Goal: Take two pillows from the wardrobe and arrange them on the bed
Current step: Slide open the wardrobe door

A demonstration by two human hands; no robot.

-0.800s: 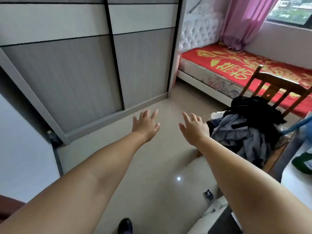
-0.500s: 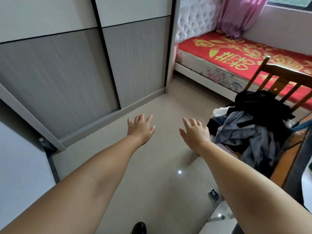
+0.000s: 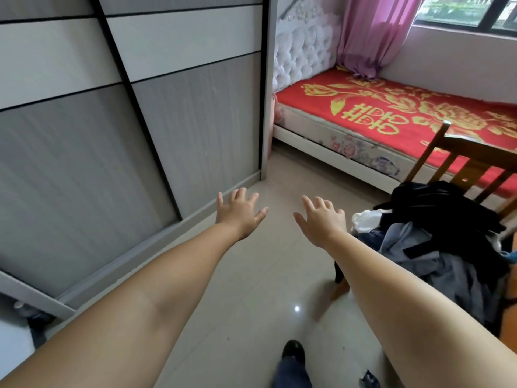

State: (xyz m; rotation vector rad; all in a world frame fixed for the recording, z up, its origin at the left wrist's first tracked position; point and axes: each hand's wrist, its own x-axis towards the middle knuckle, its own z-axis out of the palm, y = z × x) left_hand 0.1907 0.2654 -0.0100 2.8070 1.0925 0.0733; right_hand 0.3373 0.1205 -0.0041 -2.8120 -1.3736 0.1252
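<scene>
Head view: both hands, left hand (image 3: 240, 214) and right hand (image 3: 321, 221), hang spread and empty over the floor. Wardrobe (image 3: 134, 130) at left looks closed, pillows unseen; bed (image 3: 391, 107) far right. Judged step: approach; next, slide a door.

Matt, finely grained grey-and-white panels on the wardrobe doors (image 3: 173, 113), glossy pale tile on the floor (image 3: 260, 298) catching a light spot, varnished brown wood on the chair (image 3: 472, 161), tufted white padding on the headboard (image 3: 302, 54), and soft red-and-gold cloth over the bed (image 3: 391, 107).
</scene>
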